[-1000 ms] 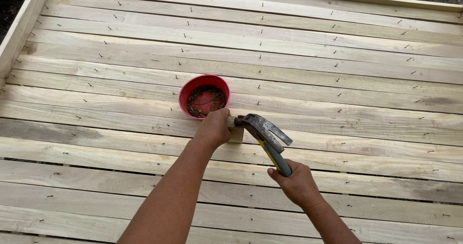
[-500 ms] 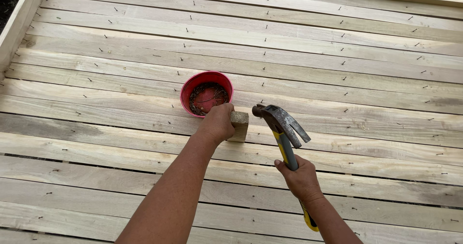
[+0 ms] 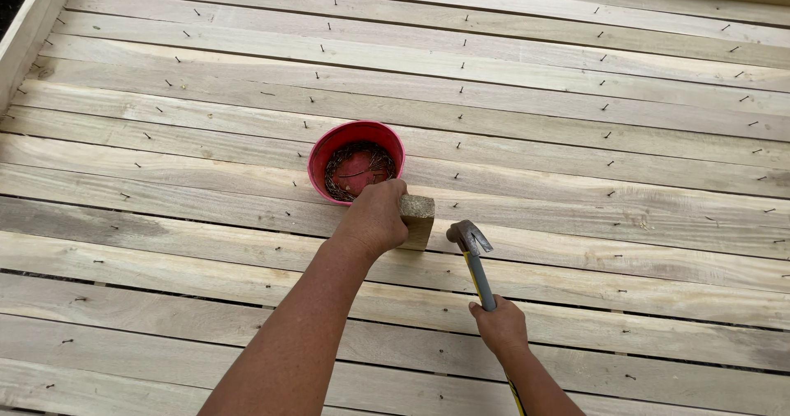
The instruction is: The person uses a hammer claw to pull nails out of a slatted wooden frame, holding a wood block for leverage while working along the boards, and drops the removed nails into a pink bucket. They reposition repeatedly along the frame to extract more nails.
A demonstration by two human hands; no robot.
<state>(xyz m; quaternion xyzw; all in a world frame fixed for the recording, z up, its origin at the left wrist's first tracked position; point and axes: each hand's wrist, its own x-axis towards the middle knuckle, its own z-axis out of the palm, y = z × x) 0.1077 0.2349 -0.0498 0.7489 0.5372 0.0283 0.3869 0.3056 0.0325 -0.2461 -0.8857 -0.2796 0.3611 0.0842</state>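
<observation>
My left hand (image 3: 377, 217) covers most of a small wood block (image 3: 418, 220) standing on the planks (image 3: 576, 185), just beside the red bowl (image 3: 329, 148) of nails. My right hand (image 3: 499, 327) grips the hammer (image 3: 475, 264); its handle end is cut off below, its head resting right of the block.

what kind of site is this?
Likely an outdoor carpentry site: pale wooden plank decking studded with nails, a round red bowl of nails, and a claw hammer with a yellow-blue handle in the right hand.
</observation>
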